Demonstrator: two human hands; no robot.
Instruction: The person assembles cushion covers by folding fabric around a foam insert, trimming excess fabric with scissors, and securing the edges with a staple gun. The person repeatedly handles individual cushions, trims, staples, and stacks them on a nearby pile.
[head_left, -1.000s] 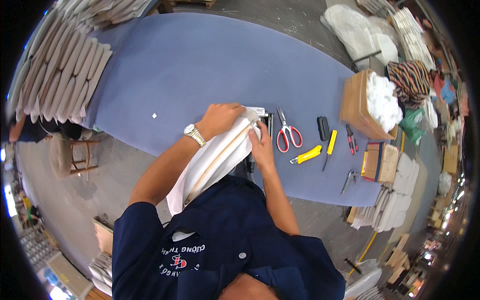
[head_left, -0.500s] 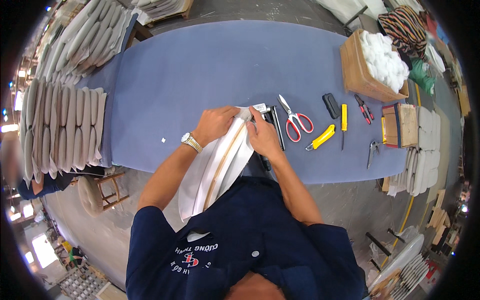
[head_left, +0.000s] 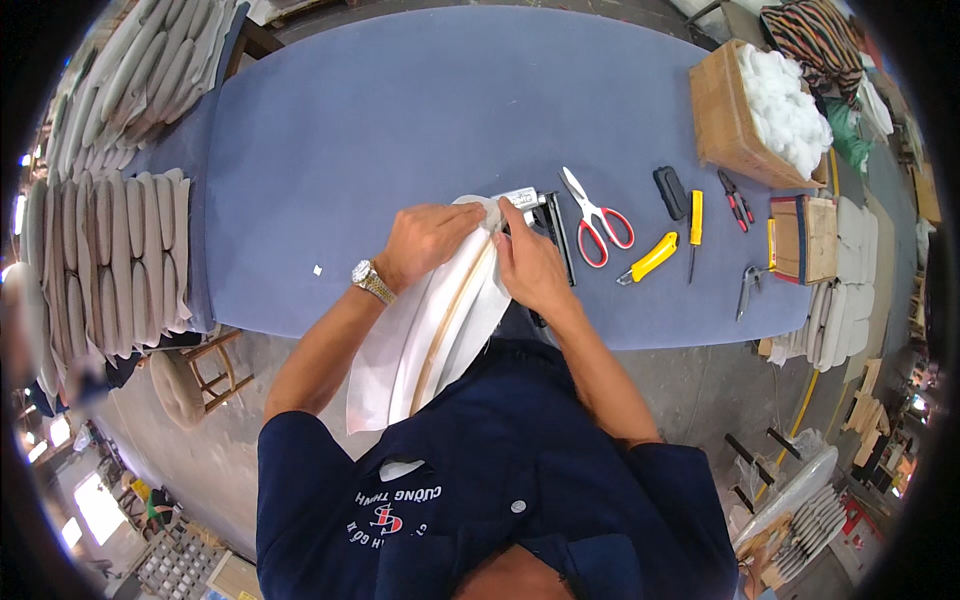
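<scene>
A curved, narrow padded piece [head_left: 450, 310] with white fabric and a tan wooden strip along its middle slants from the table down to my body. My left hand [head_left: 432, 240], with a metal watch at the wrist, has its fingers closed on the fabric at the far end. From the other side, my right hand [head_left: 532, 264] presses the same end with thumb and fingers. Just beyond the right hand lies a silver and black staple gun [head_left: 552, 225], partly hidden by that hand. Red-handled scissors [head_left: 597, 222] rest to its right.
On the blue table [head_left: 400, 100] lie a yellow cutter [head_left: 652, 258], a yellow screwdriver [head_left: 695, 232], a black case [head_left: 670, 192], pliers [head_left: 736, 202] and a metal tool [head_left: 747, 290]. A carton [head_left: 725, 115] of white stuffing stands far right. Padded pieces [head_left: 110, 260] are stacked left.
The whole view has shifted a little, so the table sits higher in the picture. Both hands keep hold of the far end of the padded piece, with only slight finger movement.
</scene>
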